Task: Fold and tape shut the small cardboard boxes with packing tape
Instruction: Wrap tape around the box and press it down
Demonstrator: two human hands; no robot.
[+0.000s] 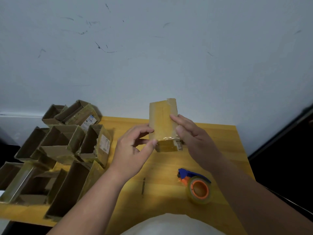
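A small closed cardboard box (163, 123), brick-shaped and tan, is held upright above the far middle of the yellow wooden bench (225, 150), its facing side glossy with clear packing tape that wrinkles at the lower edge and lifts in a ragged flap at the top right corner; a white printed label shows on its lower right side. The left hand (135, 148) has its fingers curled, the fingertips on the box's left edge and the thumb pressed against the lower left corner, so it pinches the box there. The right hand (194, 138) has its fingers fairly straight and spread, the forefinger lying along the box's taped face and the thumb pressing near the lower right edge; whether the other fingers reach behind the box I cannot tell. Near the right front of the bench lies one tape dispenser (194, 177) with a blue plastic body and an orange hub, carrying one roll of clear tape (199, 190), round and shiny, well apart from the box. On the left side of the bench sits a crowded heap of open cardboard boxes (64, 146), about eight as far as I can count, rough brown inside, with tape-streaked, torn edges; two of them show white labels. A thin dark mark or stick (143, 187) lies on the wood between the forearms. The wall (152, 48) behind is pale and scuffed with dark streaks.
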